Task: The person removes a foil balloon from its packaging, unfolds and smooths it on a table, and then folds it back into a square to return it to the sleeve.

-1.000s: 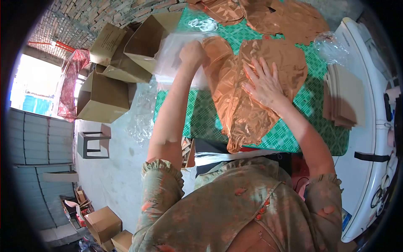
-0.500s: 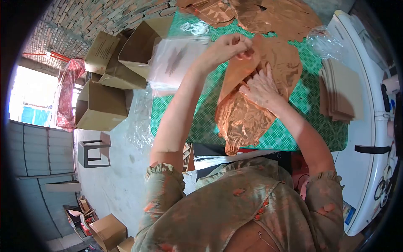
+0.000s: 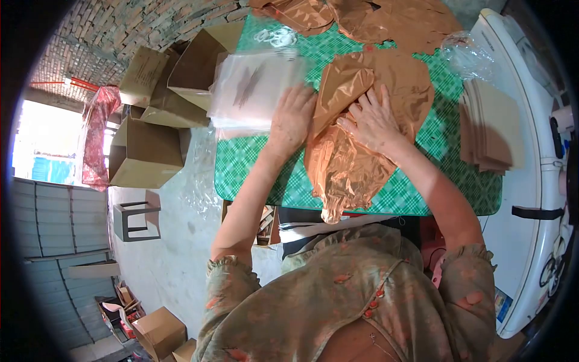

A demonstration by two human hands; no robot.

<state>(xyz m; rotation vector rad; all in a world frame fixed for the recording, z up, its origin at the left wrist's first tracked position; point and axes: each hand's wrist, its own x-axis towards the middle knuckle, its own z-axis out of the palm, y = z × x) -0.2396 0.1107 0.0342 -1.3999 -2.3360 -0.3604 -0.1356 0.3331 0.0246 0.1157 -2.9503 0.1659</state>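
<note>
A flat, shiny copper-coloured foil piece (image 3: 347, 163), like an uninflated foil balloon, lies on the table in front of me. Its upper left part is folded over, and its narrow crumpled end hangs at the table's front edge. My right hand (image 3: 375, 123) rests on the foil with its fingers stretched out, at the edge of the fold. My left hand (image 3: 291, 117), slightly blurred, is flat with fingers extended, along the foil's left edge. Just left of it lies a stack of clear plastic bags (image 3: 235, 90).
More copper foil pieces (image 3: 398, 24) cover the far side of the green checked table (image 3: 259, 172). Folded cardboard pieces (image 3: 491, 123) and crumpled clear plastic (image 3: 467, 54) sit at the right, white string (image 3: 276, 37) at the back left. Open cardboard boxes (image 3: 148, 151) stand left of the table.
My left hand has let go of the raised foil flap and come down to the left, beside the foil. The flap now lies folded over. My right hand stays in place.
</note>
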